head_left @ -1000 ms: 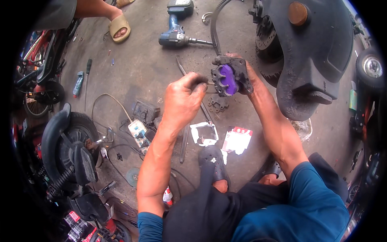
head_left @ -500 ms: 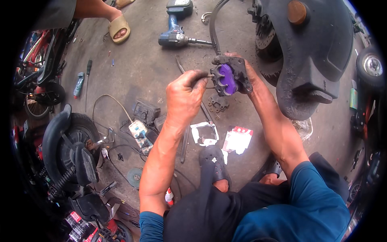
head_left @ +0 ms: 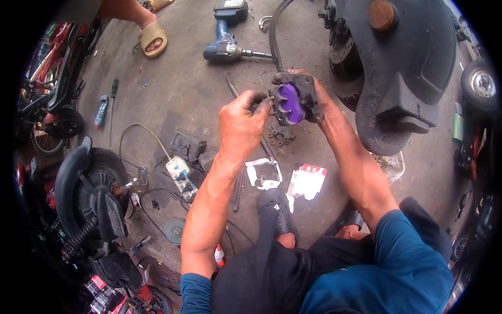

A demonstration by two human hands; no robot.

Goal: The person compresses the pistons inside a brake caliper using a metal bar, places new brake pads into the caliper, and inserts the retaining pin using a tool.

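Note:
A dark, dirty brake caliper (head_left: 309,95) is held up in front of me, its hose running upward from it. Purple brake pads (head_left: 291,105) sit in its middle opening. My right hand (head_left: 326,104) is closed round the caliper from behind and the right side; most of its fingers are hidden. At the caliper's left edge, my left hand (head_left: 241,121) is closed in a pinch on a thin metal pin (head_left: 270,99), mostly covered by thumb and fingers. Below the caliper, worn metal brake parts (head_left: 282,134) lie on the floor.
A cordless impact wrench (head_left: 225,49) lies beyond my hands. A black scooter fender (head_left: 408,68) stands close at right. Opened packaging (head_left: 307,180) and a pry bar (head_left: 238,191) lie near my feet. A power strip (head_left: 181,175) and wheel (head_left: 94,183) are left. Another person's sandalled foot (head_left: 153,41) is far left.
The pin ends that stuck out at the caliper's left edge show less now. My left hand sits closer against the caliper, which has shifted slightly left.

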